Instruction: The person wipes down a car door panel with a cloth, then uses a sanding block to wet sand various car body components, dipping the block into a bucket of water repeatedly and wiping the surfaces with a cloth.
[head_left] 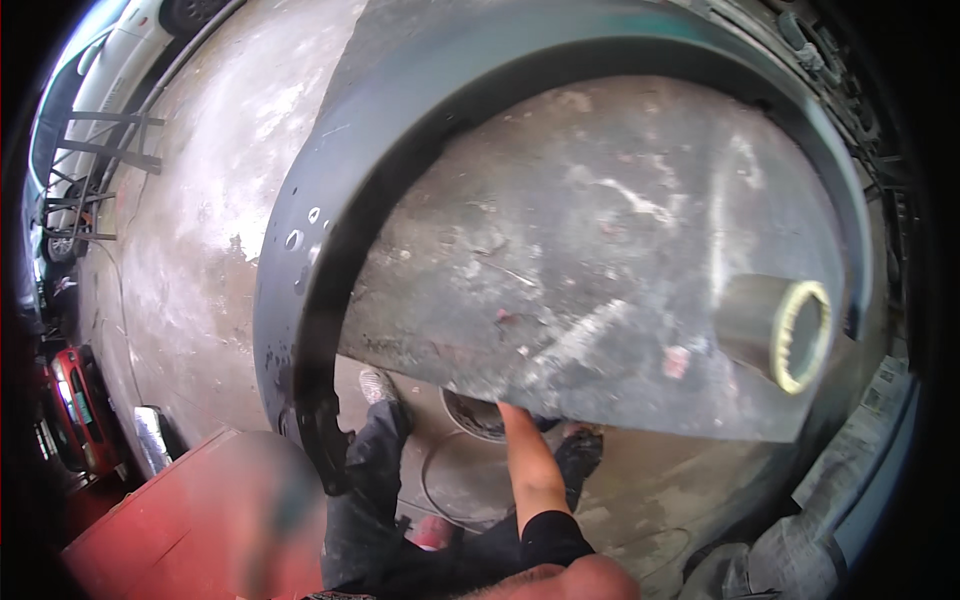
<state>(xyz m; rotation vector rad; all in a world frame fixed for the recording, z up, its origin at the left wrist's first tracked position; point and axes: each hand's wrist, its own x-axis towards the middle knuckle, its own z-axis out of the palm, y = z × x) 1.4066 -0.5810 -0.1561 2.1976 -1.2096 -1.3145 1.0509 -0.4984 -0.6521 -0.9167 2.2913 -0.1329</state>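
My right forearm [533, 465], bare below a black sleeve, reaches down past the near edge of a worn grey work surface [600, 330]. That edge hides the right hand and its fingers. A round bucket [465, 425] sits partly under the edge, beside my wrist; whether the hand is inside it I cannot tell. My left hand does not show. A large dark grey car fender [300, 235] arches over the work surface, with light and dark spots on its left side. Within the arch, at the right, a dark cylinder [750, 315] with a cream rim lies on its side.
A red panel [130, 540] stands at the lower left, partly under a blurred patch. Farther left are a red car [85, 410], a pale car [130, 60] and dark metal stands [110, 145]. Printed paper [850, 450] covers something at right. A hose [430, 490] curves near my feet.
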